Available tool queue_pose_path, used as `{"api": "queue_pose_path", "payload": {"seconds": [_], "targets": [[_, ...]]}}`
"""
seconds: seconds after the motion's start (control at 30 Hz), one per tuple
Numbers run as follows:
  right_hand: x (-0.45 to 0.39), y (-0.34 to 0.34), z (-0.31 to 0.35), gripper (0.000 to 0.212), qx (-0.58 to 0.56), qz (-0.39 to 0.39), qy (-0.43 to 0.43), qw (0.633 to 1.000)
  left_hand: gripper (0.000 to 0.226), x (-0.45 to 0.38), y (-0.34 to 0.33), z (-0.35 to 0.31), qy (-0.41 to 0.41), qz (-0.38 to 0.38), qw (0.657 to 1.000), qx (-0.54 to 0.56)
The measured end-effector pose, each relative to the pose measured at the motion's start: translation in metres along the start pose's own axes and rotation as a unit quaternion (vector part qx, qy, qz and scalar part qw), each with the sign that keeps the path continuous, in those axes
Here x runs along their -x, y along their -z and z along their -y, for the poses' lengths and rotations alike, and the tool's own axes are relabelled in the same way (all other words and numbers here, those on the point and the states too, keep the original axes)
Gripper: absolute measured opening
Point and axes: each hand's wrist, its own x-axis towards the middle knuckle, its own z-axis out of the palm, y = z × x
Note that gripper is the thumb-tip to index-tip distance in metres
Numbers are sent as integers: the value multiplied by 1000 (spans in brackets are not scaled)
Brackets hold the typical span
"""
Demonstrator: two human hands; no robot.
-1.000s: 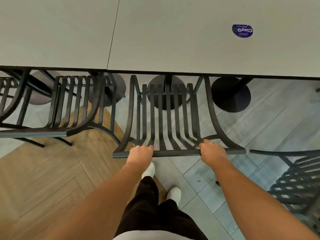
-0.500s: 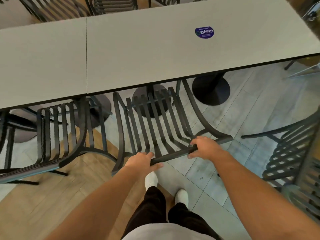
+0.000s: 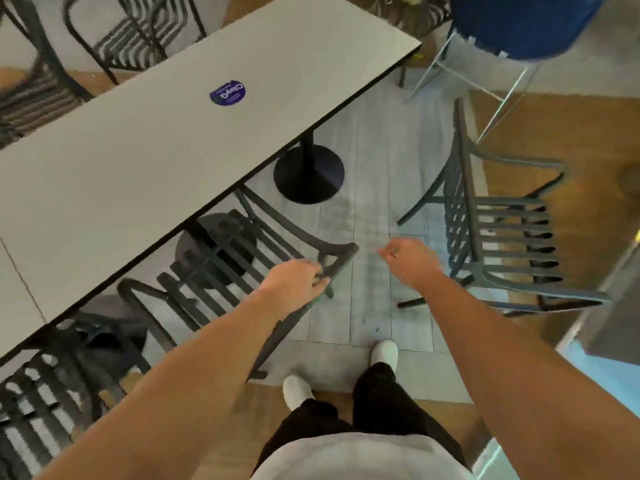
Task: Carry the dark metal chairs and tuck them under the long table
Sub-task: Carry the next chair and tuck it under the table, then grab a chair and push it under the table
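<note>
The long grey table (image 3: 138,150) runs diagonally across the left half of the view. A dark metal slatted chair (image 3: 294,233) stands with its seat under the table's near edge. My left hand (image 3: 298,282) rests on the right end of its back rail, fingers curled over the rail. Off the chair, my right hand (image 3: 408,261) hangs in the air with loosely bent fingers, holding nothing. To the right, a second dark metal chair (image 3: 498,237) stands free on the floor, away from the table, back towards my right hand.
Another dark chair (image 3: 41,410) sits under the table at lower left. More chairs (image 3: 138,36) line the far side. A round black table base (image 3: 308,174) stands on the tiles. A blue stool (image 3: 519,22) on thin metal legs is at top right.
My right hand has let go of the tucked chair's back rail and swung right. The view has turned right, bringing the free chair into view. My left hand has slid to the rail's right end.
</note>
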Motion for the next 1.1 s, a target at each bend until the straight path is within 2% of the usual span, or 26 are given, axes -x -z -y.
{"api": "queue_pose_path", "payload": {"seconds": [0.13, 0.33, 0.57, 0.87, 0.97, 1.1], "targets": [[-6, 36, -55, 40, -14, -45, -47, 998, 33, -49, 20, -54, -63, 8, 998, -20], [-31, 81, -122, 40, -24, -97, -97, 990, 43, -125, 34, -126, -107, 34, 992, -61], [-65, 110, -182, 39, -55, -78, -120, 988, 42, -200, 51, -189, -141, 28, 986, -86], [-110, 118, -198, 56, -108, -63, -158, 980, 42, -300, 95, -213, -194, 39, 970, -143], [-130, 118, -198, 58, -132, -61, -182, 973, 40, -344, 107, -209, -226, 33, 959, -169], [-155, 117, -191, 64, -157, -48, -217, 962, 49, -390, 125, -212, -283, 24, 943, -172]]}}
